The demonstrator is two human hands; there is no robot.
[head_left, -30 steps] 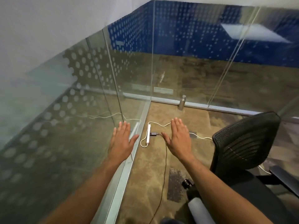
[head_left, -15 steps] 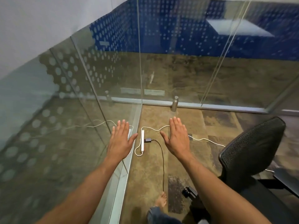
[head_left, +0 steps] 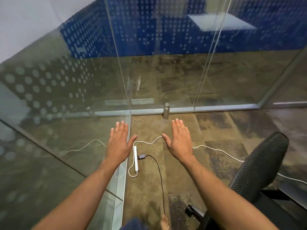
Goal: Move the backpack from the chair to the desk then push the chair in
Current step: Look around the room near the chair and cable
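Note:
A black mesh-backed office chair (head_left: 259, 165) stands at the right edge of the head view, its back turned toward me. My left hand (head_left: 118, 143) and my right hand (head_left: 180, 140) are stretched out flat in front of me, palms down, fingers apart, holding nothing. Both hover over the floor to the left of the chair and touch nothing. No backpack or desk is in view.
Glass partition walls (head_left: 74, 113) meet in a corner ahead and to the left. A white power strip (head_left: 135, 159) with a black plug and trailing white and black cables lies on the carpet. A metal door stop (head_left: 165, 111) stands by the glass. My bare foot (head_left: 165, 224) shows at the bottom.
The view has swung left and down, so the chair sits further right and lower. My bare foot has come into view. Both hands stay spread and empty.

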